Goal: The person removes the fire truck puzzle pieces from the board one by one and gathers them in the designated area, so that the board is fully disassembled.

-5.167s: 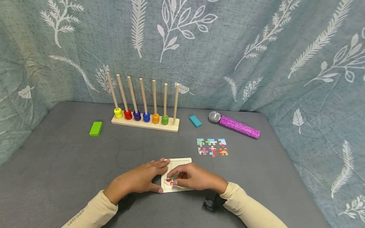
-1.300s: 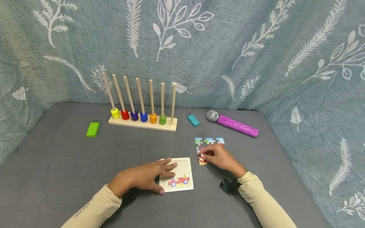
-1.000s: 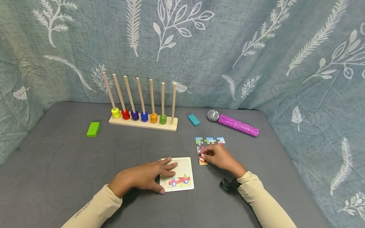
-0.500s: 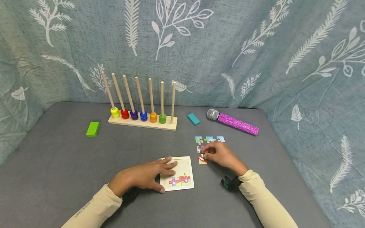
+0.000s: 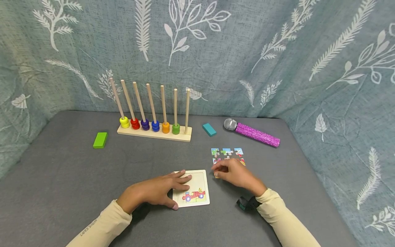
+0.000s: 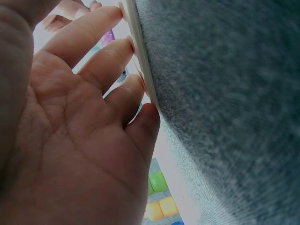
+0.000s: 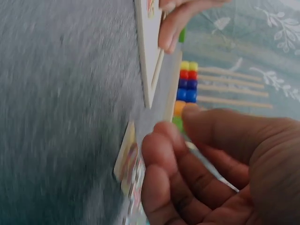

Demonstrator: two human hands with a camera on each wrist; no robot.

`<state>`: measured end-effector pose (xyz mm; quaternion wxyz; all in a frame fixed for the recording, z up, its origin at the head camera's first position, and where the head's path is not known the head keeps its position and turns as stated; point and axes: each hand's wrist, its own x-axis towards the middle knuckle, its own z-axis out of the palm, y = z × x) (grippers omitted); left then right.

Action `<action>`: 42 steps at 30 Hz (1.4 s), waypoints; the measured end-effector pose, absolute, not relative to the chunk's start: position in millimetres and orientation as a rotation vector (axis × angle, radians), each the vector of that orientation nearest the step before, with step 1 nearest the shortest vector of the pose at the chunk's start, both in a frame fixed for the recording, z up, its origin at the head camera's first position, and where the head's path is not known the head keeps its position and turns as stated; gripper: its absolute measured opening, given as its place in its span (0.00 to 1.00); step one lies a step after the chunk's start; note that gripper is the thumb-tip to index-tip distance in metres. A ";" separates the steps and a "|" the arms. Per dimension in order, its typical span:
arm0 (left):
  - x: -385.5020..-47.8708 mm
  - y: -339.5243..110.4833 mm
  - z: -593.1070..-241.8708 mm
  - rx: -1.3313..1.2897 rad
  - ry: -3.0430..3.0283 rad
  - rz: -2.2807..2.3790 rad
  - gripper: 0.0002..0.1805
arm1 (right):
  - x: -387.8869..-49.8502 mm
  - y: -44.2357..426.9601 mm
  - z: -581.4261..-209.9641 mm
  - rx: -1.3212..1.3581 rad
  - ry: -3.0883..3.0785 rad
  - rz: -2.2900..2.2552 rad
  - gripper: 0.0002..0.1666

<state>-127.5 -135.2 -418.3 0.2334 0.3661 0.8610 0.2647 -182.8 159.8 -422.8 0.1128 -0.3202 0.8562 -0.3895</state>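
Observation:
My left hand (image 5: 158, 190) rests with spread fingers on the left side of a square wooden puzzle tray (image 5: 197, 177); its thumb lies by the lower left corner. In the tray's lower right, joined jigsaw pieces (image 5: 193, 196) show a red car. My right hand (image 5: 236, 173) is over the loose pieces right of the tray, fingers loosely bent. An orange-edged puzzle piece (image 5: 217, 177) shows partly beneath it. In the right wrist view, that wooden piece (image 7: 124, 152) lies on the table behind the fingertips (image 7: 157, 150), and nothing shows between thumb and fingers.
Several loose puzzle pieces (image 5: 227, 151) lie in rows beyond my right hand. Farther back stand a bead-and-peg rack (image 5: 155, 134), a teal block (image 5: 209, 129) and a purple glittery microphone (image 5: 257, 134). A green block (image 5: 100, 140) lies at left.
My right hand has gone from the tray to the loose pieces, then drawn slightly toward me. An orange piece now lies below the two rows; the tray's lower left is bare. My left hand stays.

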 end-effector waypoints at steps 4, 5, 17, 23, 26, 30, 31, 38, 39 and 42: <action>-127.8 -135.5 -418.8 1.008 2.370 0.715 0.36 | -177.1 153.3 -420.8 -0.989 2.457 -1.150 0.07; -127.9 -135.5 -419.1 1.009 2.370 0.712 0.36 | -175.9 151.7 -420.4 -1.001 2.446 -1.152 0.07; -127.0 -134.4 -419.9 0.991 2.358 0.714 0.36 | -156.6 133.7 -415.6 -1.021 2.195 -1.239 0.09; -127.6 -134.9 -421.0 0.967 2.350 0.728 0.36 | -151.4 126.3 -413.5 -1.100 2.177 -1.206 0.08; -128.2 -135.8 -420.9 0.991 2.349 0.736 0.36 | -150.6 123.6 -415.0 -1.116 2.159 -1.171 0.09; -128.5 -137.2 -420.0 1.017 2.348 0.744 0.36 | -150.0 120.1 -419.2 -1.148 2.154 -1.132 0.09; -128.5 -137.4 -419.8 1.019 2.349 0.743 0.36 | -149.7 119.4 -420.0 -1.154 2.161 -1.124 0.09; -128.0 -138.2 -419.6 1.040 2.362 0.727 0.36 | -147.3 114.0 -425.0 -1.182 2.222 -1.090 0.10; -127.8 -138.2 -419.6 1.042 2.364 0.726 0.36 | -147.1 113.3 -425.3 -1.171 2.227 -1.088 0.10; -127.6 -138.4 -419.8 1.038 2.366 0.728 0.35 | -146.0 112.1 -425.5 -1.170 2.238 -1.071 0.10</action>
